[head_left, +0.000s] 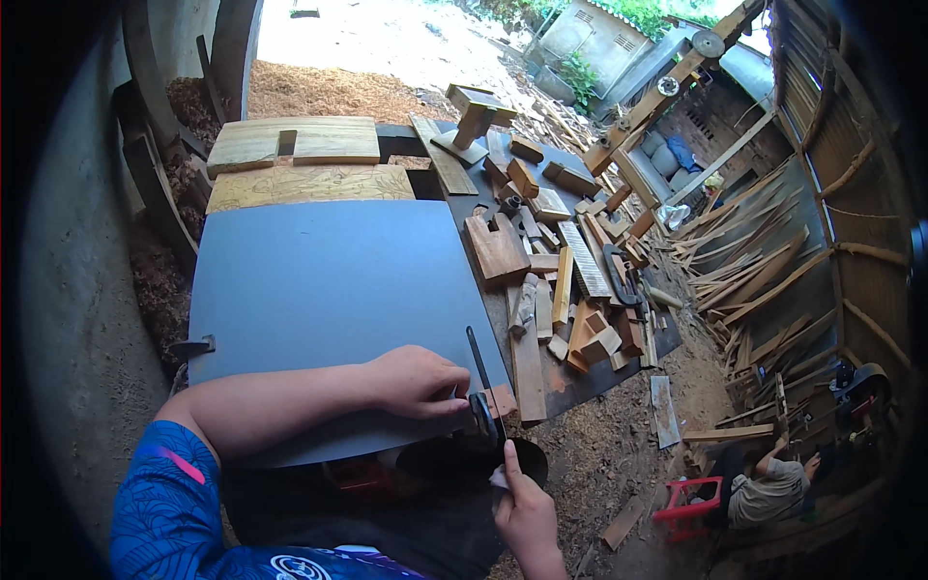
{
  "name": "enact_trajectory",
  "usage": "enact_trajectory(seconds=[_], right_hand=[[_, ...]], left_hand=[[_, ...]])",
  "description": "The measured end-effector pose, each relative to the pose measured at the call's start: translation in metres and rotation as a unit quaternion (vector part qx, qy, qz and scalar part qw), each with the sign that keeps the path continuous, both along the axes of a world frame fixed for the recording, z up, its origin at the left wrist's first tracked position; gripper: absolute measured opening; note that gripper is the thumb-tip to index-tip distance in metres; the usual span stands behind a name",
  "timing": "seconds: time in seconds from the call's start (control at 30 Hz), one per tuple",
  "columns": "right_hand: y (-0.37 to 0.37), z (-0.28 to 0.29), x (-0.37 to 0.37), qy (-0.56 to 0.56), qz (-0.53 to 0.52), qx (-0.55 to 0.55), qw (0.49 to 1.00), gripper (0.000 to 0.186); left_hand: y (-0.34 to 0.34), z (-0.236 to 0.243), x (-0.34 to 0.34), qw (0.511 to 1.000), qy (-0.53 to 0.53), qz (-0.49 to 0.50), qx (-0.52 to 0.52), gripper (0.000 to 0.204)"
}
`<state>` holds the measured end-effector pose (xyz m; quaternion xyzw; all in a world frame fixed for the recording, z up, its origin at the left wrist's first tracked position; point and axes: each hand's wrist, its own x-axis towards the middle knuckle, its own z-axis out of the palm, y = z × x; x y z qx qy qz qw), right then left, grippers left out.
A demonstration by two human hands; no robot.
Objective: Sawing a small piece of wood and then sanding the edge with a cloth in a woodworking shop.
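Hands at nearest edge: right hand, forefinger extended, pinches a small white scrap against the black clamp-like metal tool fixed at the corner of the large flat grey-blue sheet; whether the remaining fingers are clenched cannot be told. Left hand lies curled on the sheet's near edge, knuckles up, gripping or pressing just beside the tool's thin upright blade. Risk, judged: fingers sit close to that blade, so a slip of the sheet could nick them. Beyond, right: dark bench littered with brown timber offcuts, blocks and a black hand clamp. Farther: pale wooden planks, sawdust heap. Far right, low: seated person beside red plastic stool.
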<state>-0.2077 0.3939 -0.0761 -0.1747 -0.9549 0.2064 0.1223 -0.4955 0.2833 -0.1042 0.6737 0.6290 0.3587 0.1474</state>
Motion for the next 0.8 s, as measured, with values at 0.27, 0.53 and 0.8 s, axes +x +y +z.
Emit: enact_trajectory(seconds=[0.27, 0.53, 0.8], right_hand=[[0.019, -0.006, -0.062, -0.03, 0.023, 0.057, 0.998, 0.079], [0.001, 0.006, -0.018, -0.024, -0.028, -0.01, 0.999, 0.065], [0.012, -0.008, -0.054, -0.044, 0.001, 0.049, 0.998, 0.081]], left_hand=[[-0.005, -0.009, -0.001, 0.999, -0.016, 0.018, 0.027, 0.029], [0.002, -0.006, 0.003, 0.999, 0.017, 0.009, 0.044, 0.027], [-0.005, -0.012, -0.003, 0.998, 0.003, 0.005, 0.059, 0.025]])
